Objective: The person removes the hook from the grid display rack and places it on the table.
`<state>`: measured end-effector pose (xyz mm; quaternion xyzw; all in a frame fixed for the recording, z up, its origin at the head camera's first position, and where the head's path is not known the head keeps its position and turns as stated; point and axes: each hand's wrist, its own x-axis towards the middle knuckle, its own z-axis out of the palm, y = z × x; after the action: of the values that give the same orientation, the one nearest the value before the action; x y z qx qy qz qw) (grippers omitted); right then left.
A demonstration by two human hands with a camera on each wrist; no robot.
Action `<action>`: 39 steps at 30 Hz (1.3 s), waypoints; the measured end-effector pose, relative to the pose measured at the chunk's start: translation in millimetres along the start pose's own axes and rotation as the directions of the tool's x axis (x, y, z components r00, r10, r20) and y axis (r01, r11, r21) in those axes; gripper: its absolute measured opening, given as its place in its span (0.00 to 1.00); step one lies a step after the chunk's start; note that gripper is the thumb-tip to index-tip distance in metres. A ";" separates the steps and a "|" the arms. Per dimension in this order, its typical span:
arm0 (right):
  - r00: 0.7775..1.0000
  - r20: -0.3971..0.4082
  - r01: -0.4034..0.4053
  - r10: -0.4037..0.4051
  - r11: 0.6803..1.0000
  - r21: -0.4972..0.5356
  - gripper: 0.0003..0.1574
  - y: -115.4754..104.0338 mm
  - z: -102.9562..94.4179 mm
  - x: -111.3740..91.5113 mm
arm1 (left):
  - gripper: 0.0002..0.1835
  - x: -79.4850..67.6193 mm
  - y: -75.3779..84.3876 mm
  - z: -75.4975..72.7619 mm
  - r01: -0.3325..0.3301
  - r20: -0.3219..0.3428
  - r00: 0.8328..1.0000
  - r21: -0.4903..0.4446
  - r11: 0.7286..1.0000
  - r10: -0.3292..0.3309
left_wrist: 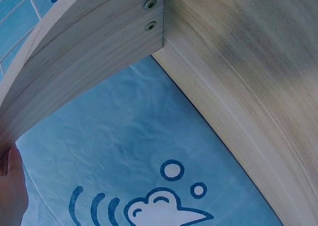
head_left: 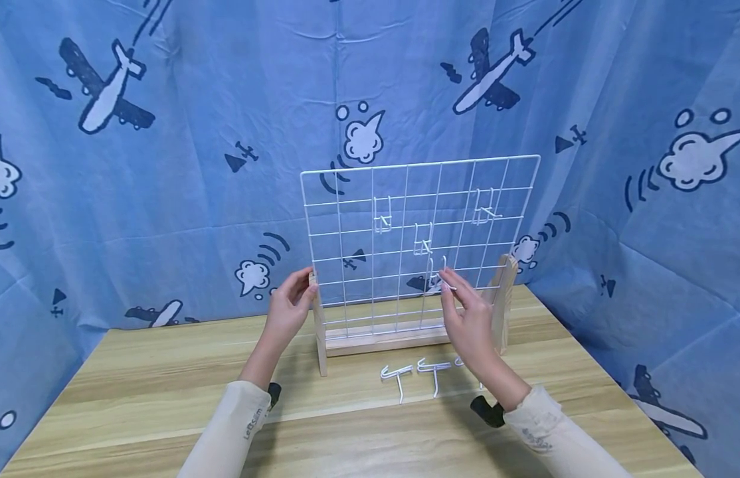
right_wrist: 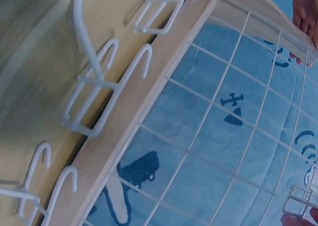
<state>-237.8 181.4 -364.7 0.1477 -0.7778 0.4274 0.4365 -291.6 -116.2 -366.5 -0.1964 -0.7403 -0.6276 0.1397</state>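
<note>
My left hand grips the upper end of the left wooden post of a stand, thumb in front. That stand bears a white wire grid panel. Low on the grid, toward its right side, my right hand pinches a white wire hook between thumb and fingers. The hook's back frame overlaps the grid wires in the head view. Higher up, three more white hooks hang on the grid: a left one, a middle one and a right one.
Loose white hooks lie on the wooden table before the stand: one at left, another beside it, and a third partly hidden behind my right forearm. A blue patterned curtain stands behind the table.
</note>
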 end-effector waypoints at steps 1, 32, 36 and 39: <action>1.000 0.004 0.008 -0.008 1.000 0.001 0.16 -0.6 0.7 -0.8 | 0.21 0.0 -0.1 0.0 0.002 -0.002 1.000 0.000 1.000 -0.002; 0.970 0.175 0.160 -0.170 0.985 0.070 0.18 -22.4 29.8 -27.5 | 0.23 0.5 0.1 -1.5 0.040 0.017 0.999 0.017 0.999 -0.040; 0.962 0.200 0.171 -0.183 0.982 0.076 0.19 -23.0 33.1 -31.5 | 0.22 0.7 -0.1 -1.6 0.017 0.014 1.000 0.019 1.000 -0.017; 0.958 0.219 0.174 -0.186 0.982 0.072 0.19 -23.5 34.3 -35.2 | 0.22 0.1 -0.3 -1.7 0.019 0.013 1.000 0.022 1.000 -0.020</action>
<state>-222.3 135.2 -389.2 0.2767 -0.7941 0.3864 0.3789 -291.9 -117.9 -366.4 -0.1918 -0.7498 -0.6196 0.1308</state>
